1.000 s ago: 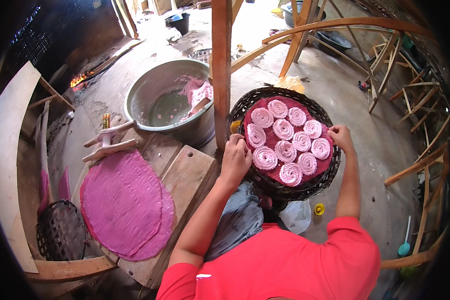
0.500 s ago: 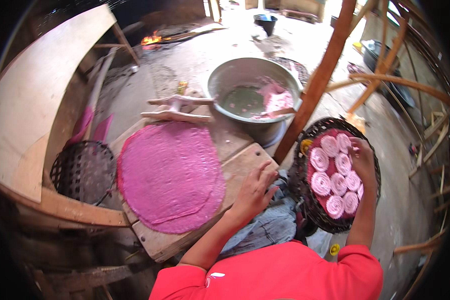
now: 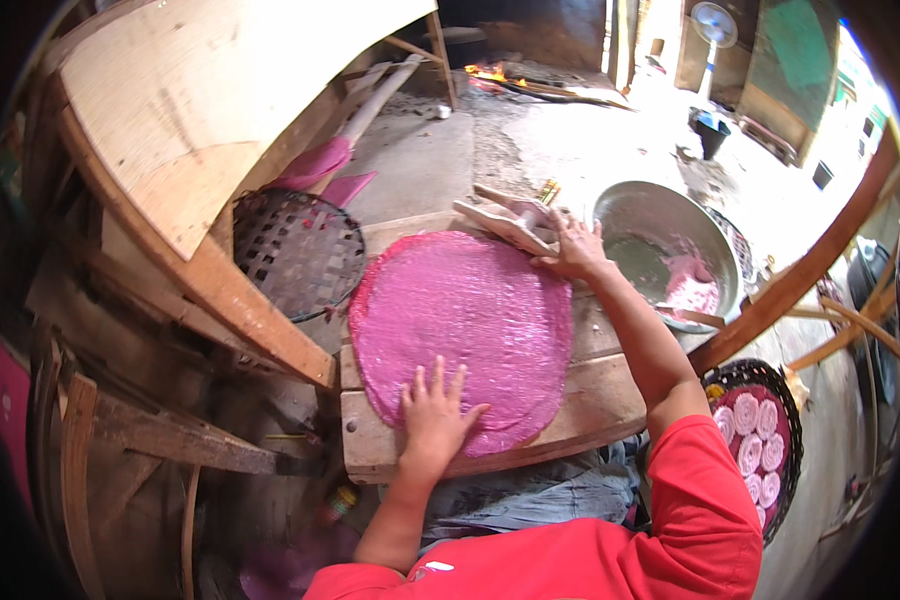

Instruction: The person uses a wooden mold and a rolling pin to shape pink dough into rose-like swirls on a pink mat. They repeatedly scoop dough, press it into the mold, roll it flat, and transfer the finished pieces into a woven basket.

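Two hands at a round pink sheet [image 3: 460,330] on a wooden board [image 3: 602,400].
The person's left hand [image 3: 436,416] lay with fingers spread on the sheet's near edge; rosettes [image 3: 749,455] sat in a dark basket [image 3: 793,430] to the right. Farther off, the right hand [image 3: 574,248] touched a wooden tool [image 3: 506,222], whether gripping one could not tell; beyond stood a basin [image 3: 615,192] and a fire [image 3: 490,72].

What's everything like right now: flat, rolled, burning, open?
Pink sheet, flat on the board
Left hand, fingers spread over the sheet's near edge
Right hand, at the wooden tool
Basin, open, pink mass inside
Dark basket, open, holding pink swirls
Fire, burning
Fan, upright; spinning unclear
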Demonstrator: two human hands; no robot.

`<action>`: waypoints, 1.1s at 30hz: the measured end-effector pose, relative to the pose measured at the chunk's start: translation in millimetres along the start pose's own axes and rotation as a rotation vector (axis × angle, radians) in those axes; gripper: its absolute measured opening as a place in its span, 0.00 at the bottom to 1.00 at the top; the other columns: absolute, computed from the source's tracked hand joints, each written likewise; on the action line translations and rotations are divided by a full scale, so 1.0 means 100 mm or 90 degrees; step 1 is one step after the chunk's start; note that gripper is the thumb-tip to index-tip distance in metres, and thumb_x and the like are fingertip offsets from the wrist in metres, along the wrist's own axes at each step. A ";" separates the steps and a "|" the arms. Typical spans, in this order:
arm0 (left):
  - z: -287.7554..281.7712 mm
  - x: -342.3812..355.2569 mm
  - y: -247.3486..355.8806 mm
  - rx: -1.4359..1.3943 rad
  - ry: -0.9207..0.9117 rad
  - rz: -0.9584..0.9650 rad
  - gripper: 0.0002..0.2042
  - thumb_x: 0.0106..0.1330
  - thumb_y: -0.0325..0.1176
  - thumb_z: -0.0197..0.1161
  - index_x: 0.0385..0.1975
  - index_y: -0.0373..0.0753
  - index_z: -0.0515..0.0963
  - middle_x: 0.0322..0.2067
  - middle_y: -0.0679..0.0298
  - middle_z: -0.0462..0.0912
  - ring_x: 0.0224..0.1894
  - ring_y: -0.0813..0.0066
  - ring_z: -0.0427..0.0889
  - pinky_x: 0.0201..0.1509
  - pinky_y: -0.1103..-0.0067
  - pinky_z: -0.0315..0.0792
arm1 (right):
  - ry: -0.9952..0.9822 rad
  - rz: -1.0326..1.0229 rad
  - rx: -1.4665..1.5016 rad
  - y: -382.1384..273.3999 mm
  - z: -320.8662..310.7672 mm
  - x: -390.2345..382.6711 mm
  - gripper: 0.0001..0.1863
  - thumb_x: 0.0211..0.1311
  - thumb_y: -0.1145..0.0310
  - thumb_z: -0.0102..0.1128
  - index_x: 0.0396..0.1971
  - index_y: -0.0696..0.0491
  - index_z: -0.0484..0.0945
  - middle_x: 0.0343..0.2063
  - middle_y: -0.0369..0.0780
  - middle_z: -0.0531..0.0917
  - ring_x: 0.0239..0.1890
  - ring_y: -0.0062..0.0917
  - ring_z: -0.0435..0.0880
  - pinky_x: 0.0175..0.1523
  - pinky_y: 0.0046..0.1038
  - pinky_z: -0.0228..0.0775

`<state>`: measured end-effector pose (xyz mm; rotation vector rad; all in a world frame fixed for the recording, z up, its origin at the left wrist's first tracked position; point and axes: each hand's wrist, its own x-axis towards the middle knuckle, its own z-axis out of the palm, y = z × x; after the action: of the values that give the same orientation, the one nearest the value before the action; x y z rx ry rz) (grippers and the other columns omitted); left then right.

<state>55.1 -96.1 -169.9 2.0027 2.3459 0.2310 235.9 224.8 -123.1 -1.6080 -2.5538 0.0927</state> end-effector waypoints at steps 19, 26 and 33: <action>-1.34 0.66 -0.01 -1.599 0.040 0.332 0.43 0.68 0.67 0.43 0.71 0.37 0.53 0.64 0.42 0.63 0.69 0.45 0.60 0.72 0.57 0.56 | -0.776 -0.102 1.138 -0.26 -0.65 -2.37 0.52 0.50 0.35 0.62 0.66 0.61 0.61 0.55 0.56 0.74 0.54 0.43 0.76 0.57 0.41 0.69; -1.22 1.03 -0.17 -1.751 -0.248 0.467 0.40 0.69 0.65 0.43 0.64 0.29 0.61 0.56 0.44 0.72 0.64 0.44 0.66 0.71 0.57 0.54 | -0.872 -0.029 1.127 -0.27 -0.72 -2.33 0.57 0.53 0.19 0.34 0.69 0.53 0.60 0.55 0.64 0.71 0.55 0.55 0.75 0.56 0.48 0.67; -0.43 1.42 -0.61 -1.866 -0.113 0.421 0.29 0.70 0.62 0.47 0.49 0.38 0.72 0.42 0.57 0.74 0.50 0.58 0.73 0.59 0.64 0.68 | -0.728 0.070 0.780 -0.51 -0.70 -1.74 0.46 0.67 0.30 0.33 0.67 0.59 0.59 0.42 0.50 0.79 0.39 0.33 0.81 0.44 0.32 0.72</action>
<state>-32.8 31.2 -127.6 0.4288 -0.3767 1.6045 274.7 45.0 -59.8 -1.1664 -1.8532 2.5238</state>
